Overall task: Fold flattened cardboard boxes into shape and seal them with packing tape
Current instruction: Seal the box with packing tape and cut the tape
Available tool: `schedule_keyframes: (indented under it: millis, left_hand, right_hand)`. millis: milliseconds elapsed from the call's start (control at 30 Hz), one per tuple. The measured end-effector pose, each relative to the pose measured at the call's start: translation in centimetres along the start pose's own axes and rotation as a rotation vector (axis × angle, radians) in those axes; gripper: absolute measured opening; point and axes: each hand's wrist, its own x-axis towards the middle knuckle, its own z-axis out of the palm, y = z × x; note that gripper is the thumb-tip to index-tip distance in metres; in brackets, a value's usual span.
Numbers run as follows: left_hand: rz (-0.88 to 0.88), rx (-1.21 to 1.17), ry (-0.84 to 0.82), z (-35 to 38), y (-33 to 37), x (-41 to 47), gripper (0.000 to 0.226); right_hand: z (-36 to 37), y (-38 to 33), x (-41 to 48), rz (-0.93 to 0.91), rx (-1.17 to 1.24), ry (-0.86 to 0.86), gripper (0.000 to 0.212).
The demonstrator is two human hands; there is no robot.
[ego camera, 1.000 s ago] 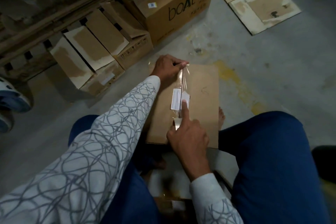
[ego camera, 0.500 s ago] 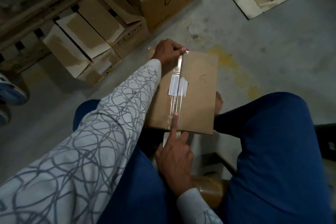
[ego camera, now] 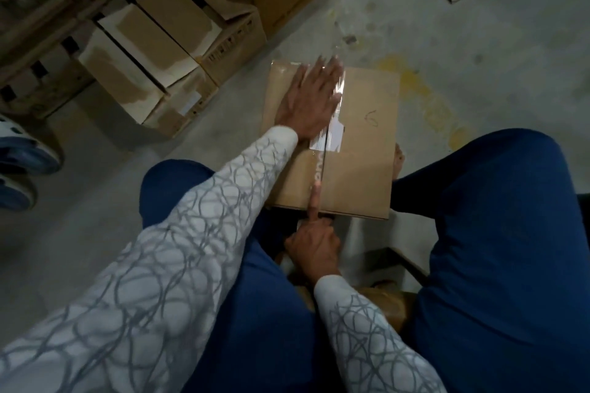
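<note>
Centrally, between the knees, the box (ego camera: 360, 150) lies flat side up, clear tape (ego camera: 335, 124) along its middle seam. The left hand (ego camera: 311, 99) rests flat, fingers straight and spread, pressing the tape toward 12 o'clock. The right hand (ego camera: 314, 242), at the box's 6 o'clock edge, presses one straight forefinger on the seam, other fingers curled. More boxes (ego camera: 159, 73) stand at 10 o'clock
</note>
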Motion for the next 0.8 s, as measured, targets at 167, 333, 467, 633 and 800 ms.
schedule_keyframes:
  millis: [167, 333, 467, 633, 800]
  left_hand:
    - [-0.028, -0.052, -0.019, 0.7, 3.4, -7.8, 0.065]
    - [-0.044, 0.015, -0.137, -0.2, 4.5, -12.7, 0.063]
    - [-0.078, -0.057, -0.291, -1.5, 5.2, -16.6, 0.059]
    - [-0.110, -0.124, -0.396, -3.2, 5.7, -20.5, 0.058]
    - [-0.132, 0.020, -0.490, -2.9, 6.1, -22.6, 0.075]
  right_hand:
    - [0.2, 0.5, 0.2, -0.014, 0.126, -0.036, 0.109]
    - [-0.3, 1.4, 0.6, -0.080, 0.093, -0.126, 0.085]
    - [-1.3, 2.3, 0.9, -0.137, -0.009, -0.221, 0.087]
    - [-1.3, 4.5, 1.7, -0.276, -0.075, -0.411, 0.135]
    - [-2.4, 6.8, 1.0, -0.422, 0.069, -0.295, 0.119]
